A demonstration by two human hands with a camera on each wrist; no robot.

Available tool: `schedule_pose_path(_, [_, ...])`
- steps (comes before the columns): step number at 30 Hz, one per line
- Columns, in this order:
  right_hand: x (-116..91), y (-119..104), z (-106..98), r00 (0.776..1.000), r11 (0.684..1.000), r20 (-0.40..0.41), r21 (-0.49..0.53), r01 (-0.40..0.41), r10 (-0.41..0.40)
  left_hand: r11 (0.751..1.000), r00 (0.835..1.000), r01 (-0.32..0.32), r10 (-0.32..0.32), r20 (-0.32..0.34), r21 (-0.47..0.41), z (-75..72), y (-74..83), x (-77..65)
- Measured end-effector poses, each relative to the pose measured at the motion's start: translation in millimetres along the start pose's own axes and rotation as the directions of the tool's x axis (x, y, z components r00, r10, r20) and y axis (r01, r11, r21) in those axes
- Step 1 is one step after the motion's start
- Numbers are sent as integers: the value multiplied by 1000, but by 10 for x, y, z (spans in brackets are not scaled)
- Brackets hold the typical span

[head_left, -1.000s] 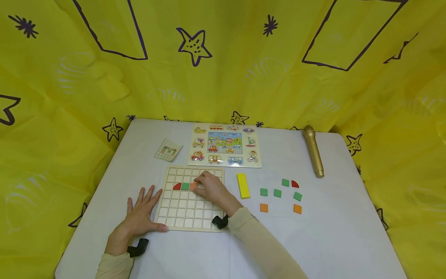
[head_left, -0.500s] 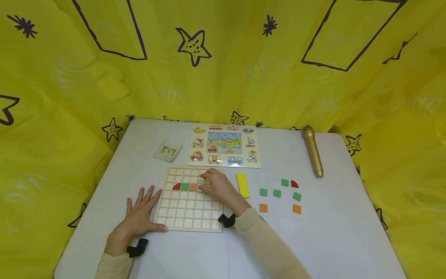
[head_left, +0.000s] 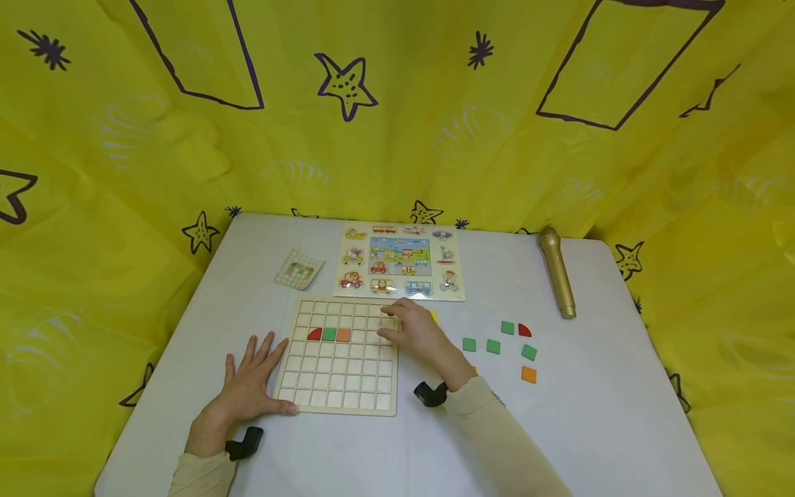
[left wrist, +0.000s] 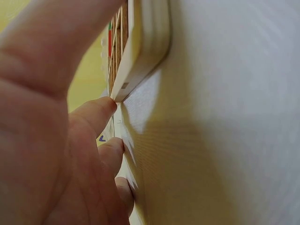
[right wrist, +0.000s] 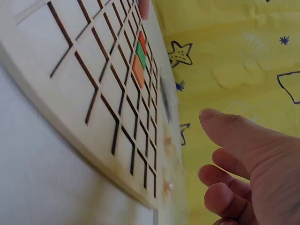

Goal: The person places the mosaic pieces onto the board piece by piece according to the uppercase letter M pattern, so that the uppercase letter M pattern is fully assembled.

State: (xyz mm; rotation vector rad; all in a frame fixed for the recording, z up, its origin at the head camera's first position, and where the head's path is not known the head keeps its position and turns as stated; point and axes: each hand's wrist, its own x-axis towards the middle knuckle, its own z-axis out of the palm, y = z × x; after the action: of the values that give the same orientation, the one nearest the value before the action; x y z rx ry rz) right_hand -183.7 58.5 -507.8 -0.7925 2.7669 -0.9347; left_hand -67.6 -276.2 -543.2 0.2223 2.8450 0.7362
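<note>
A wooden grid board [head_left: 335,411] lies on the table, with a red quarter-circle tile [head_left: 315,334], a green square tile [head_left: 329,334] and an orange square tile [head_left: 344,335] side by side in one row. My left hand [head_left: 250,386] is spread at the board's left side, its thumb at the near left corner and a fingertip at the edge in the left wrist view. Over the board's right edge hovers my right hand [head_left: 422,338], thumb and fingers apart with nothing between them. It partly hides a yellow block [head_left: 434,317].
Right of the board lie several green tiles [head_left: 493,346], a red quarter-circle [head_left: 524,330] and orange tiles [head_left: 528,375], one mostly behind the right wrist. A picture puzzle [head_left: 399,290] and a pattern card [head_left: 299,269] lie behind the board. A gold microphone [head_left: 557,273] lies at the far right.
My right hand has let go of the orange tile, which stays in the row, and has moved right to the board's edge. The left hand has stayed in place.
</note>
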Motion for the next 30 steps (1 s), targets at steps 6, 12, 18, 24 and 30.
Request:
schedule_pose_path(6, [-128,150,-218,998,999,-54,19,-39,40,1000,1000,-1,1,-3,6,-9,27,-7])
schedule_pose_path(12, [-254,341,-435,991,996,-99,2,-91,91,1000,1000,2,-2,-2,8,-8,24,-5])
schedule_pose_path(18, [-362,544,-616,986,993,-128,-20,-113,110,1000,1000,0,0,-1,1,-2,15,-7])
schedule_pose_path(24, [-491,768,-785,984,991,-131,-39,-127,120,1000,1000,-6,6,-5,1,0,14,-11])
schedule_pose_path(30, [-668,1006,-941,979,985,-125,-40,-166,160,1000,1000,-9,9,-15,2,-1,21,-6])
